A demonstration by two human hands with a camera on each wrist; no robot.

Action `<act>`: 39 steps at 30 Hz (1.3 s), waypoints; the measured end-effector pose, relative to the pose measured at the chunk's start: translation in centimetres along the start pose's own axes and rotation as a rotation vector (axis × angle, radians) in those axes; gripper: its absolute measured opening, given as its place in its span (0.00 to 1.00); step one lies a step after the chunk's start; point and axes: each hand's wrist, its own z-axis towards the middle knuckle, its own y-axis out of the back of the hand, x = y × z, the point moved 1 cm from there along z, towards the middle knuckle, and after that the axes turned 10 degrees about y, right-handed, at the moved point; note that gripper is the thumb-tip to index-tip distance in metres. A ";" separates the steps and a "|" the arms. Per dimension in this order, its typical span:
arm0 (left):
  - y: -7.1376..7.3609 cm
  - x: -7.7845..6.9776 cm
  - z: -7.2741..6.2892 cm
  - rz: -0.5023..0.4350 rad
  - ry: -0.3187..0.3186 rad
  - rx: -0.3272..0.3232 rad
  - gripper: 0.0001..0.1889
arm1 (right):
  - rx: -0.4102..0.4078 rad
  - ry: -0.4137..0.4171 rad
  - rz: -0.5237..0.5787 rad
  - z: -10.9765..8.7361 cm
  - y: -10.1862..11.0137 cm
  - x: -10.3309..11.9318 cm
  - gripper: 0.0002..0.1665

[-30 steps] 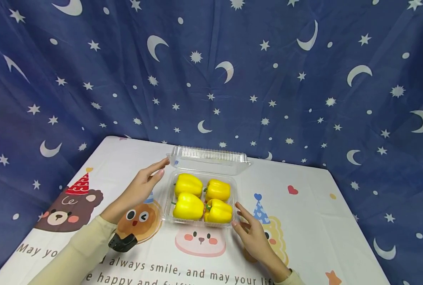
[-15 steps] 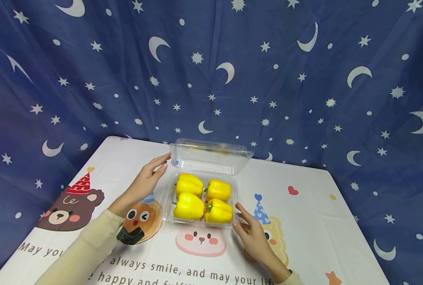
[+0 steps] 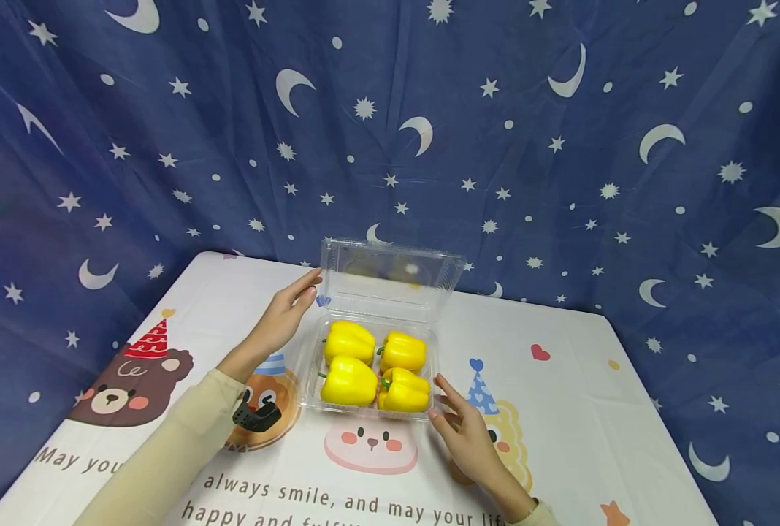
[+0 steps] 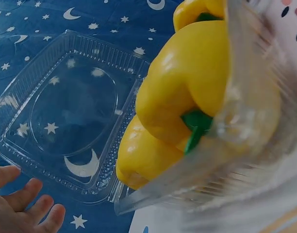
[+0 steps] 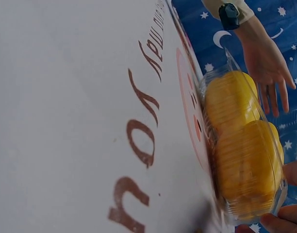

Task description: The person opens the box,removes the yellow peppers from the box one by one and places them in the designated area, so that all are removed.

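A clear plastic clamshell box (image 3: 311, 398) sits on the table, holding several yellow bell peppers (image 3: 348, 380) with green stems. Its hinged lid (image 3: 390, 281) stands raised at the back, leaning slightly away. At the lid's left edge is my left hand (image 3: 283, 315), fingers extended and fingertips right at the plastic; the left wrist view shows those fingers (image 4: 29, 201) spread beside the lid. My right hand (image 3: 467, 431) rests against the box's right side, thumb near the front corner and index finger farther back along the rim. Peppers show through the box wall in the right wrist view.
The white tablecloth (image 3: 561, 409) carries printed cartoon faces, lettering and a red heart. A dark blue curtain (image 3: 528, 168) with moons and stars hangs close behind the table's back edge, near the lid. A black band (image 3: 257, 416) is on the left wrist.
The lid has swung up from lying back to standing more upright. My left hand has moved up and to the right along with it. The right hand, tray and peppers have stayed put.
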 end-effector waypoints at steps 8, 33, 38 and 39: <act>0.0 0.1 1.7 -0.012 0.067 0.019 0.29 | 0.002 -0.006 -0.003 0.0 0.0 0.0 0.36; -0.7 2.0 6.2 -0.249 0.371 0.118 0.32 | -0.006 -0.021 -0.002 0.0 -0.1 0.1 0.36; -1.0 2.3 6.4 -0.252 0.483 0.126 0.34 | -0.004 -0.017 0.005 0.0 0.0 0.2 0.36; -1.0 2.3 6.4 -0.245 0.505 0.131 0.35 | -0.003 -0.015 0.005 0.0 0.0 0.2 0.36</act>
